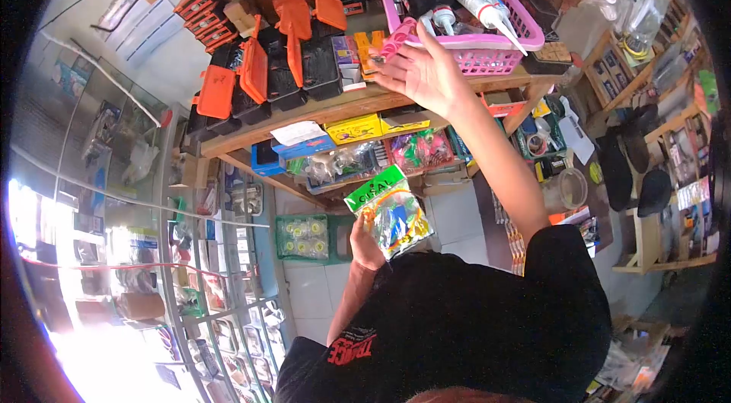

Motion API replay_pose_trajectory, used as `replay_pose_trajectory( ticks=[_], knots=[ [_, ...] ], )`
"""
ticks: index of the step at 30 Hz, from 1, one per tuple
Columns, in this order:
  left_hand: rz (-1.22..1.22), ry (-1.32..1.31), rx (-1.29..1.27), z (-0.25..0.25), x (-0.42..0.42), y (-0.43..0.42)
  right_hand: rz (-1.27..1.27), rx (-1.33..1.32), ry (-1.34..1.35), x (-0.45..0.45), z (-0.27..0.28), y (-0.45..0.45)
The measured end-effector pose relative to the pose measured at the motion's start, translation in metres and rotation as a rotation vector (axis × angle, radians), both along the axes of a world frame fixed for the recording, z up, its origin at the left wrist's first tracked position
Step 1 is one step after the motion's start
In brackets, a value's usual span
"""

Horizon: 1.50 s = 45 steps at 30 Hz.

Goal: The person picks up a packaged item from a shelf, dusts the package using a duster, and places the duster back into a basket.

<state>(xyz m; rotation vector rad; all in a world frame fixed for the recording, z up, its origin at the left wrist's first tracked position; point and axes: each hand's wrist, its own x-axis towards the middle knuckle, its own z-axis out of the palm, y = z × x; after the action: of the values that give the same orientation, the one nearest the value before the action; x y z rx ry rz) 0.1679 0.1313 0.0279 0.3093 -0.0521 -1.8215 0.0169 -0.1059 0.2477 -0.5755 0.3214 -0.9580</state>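
My left hand [365, 248] is closed on a clear plastic packet [397, 222] with a green header card, holding it upright in front of my body. Blue, yellow and orange items show through the plastic. Over the edge of the wooden shelf [343, 115], my right hand [419, 74] is raised with its palm showing and thumb apart from the fingers. Close to its fingertips are a yellow item [365, 51] and a pink piece with holes [396, 41]; whether they touch is unclear. Just beyond the hand stands a pink basket [491, 62] with white-nozzled tubes [483, 0] and a dark fluffy item.
Black bins with orange lids [253, 72] line the shelf at left. Yellow boxes [354, 129] and bagged goods sit on the lower shelf. A green crate [302, 238] stands on the floor. Glass cases are at left; more stocked shelves are at right.
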Motion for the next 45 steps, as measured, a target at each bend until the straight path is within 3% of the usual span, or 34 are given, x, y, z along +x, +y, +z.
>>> replay_pose_trajectory(
  ticks=[1,4,5,8,10,12,16,20,22,24,25,26,29,32,33,34,38,41,44,45],
  knots=[
    [0.037,-0.003,0.0,0.007,0.004,-0.001,-0.014,0.059,-0.078,0.008,0.007,-0.006],
    [0.147,-0.061,-0.002,0.017,0.022,-0.004,0.169,-0.167,-0.28,0.015,-0.018,-0.03],
    [0.165,-0.011,0.002,0.017,0.03,-0.004,0.032,-0.125,-0.136,0.014,-0.017,-0.022],
    [0.313,-0.002,-0.029,0.02,0.057,-0.006,0.059,-0.184,0.076,0.005,-0.014,0.023],
    [0.399,-0.01,0.013,0.021,0.078,-0.007,-0.071,-0.3,0.277,0.01,-0.023,0.061],
    [0.419,0.015,-0.029,0.038,0.092,-0.009,-0.001,-0.321,0.492,-0.001,-0.052,0.091],
    [0.506,0.053,0.007,0.041,0.123,-0.019,-0.006,-0.485,0.596,-0.013,-0.138,0.138],
    [0.546,0.081,0.018,0.027,0.144,-0.03,-0.1,-0.225,0.581,-0.014,-0.19,0.189],
    [0.563,0.071,-0.012,0.037,0.143,-0.034,-0.133,-0.339,0.848,-0.029,-0.212,0.207],
    [0.593,0.037,-0.038,0.05,0.143,-0.036,-0.093,-0.499,0.935,-0.052,-0.264,0.222],
    [0.554,0.081,-0.119,0.044,0.15,-0.033,0.0,-0.599,1.125,-0.042,-0.237,0.226],
    [0.666,-0.138,0.036,0.04,0.151,-0.038,0.237,-0.515,1.279,-0.044,-0.201,0.232],
    [1.018,-0.61,0.003,-0.066,0.165,-0.054,0.168,-0.559,1.272,-0.051,-0.222,0.241],
    [0.609,0.089,-0.046,0.056,0.152,-0.036,0.09,-0.482,1.269,-0.061,-0.234,0.241],
    [0.538,0.191,-0.229,0.049,0.16,-0.034,0.105,-0.412,1.276,-0.061,-0.235,0.24],
    [0.529,0.182,-0.179,0.043,0.16,-0.033,0.117,-0.345,1.281,-0.061,-0.234,0.239],
    [0.633,0.032,-0.024,0.022,0.164,-0.036,0.042,-0.566,1.357,-0.072,-0.242,0.235],
    [0.577,0.087,-0.025,0.043,0.161,-0.032,0.013,-0.273,1.231,-0.066,-0.237,0.235],
    [0.516,0.132,-0.026,0.022,0.172,-0.03,0.116,-0.543,1.276,-0.07,-0.236,0.23],
    [0.607,0.088,-0.001,0.023,0.176,-0.035,0.09,-0.485,1.27,-0.072,-0.24,0.231]
  ],
)
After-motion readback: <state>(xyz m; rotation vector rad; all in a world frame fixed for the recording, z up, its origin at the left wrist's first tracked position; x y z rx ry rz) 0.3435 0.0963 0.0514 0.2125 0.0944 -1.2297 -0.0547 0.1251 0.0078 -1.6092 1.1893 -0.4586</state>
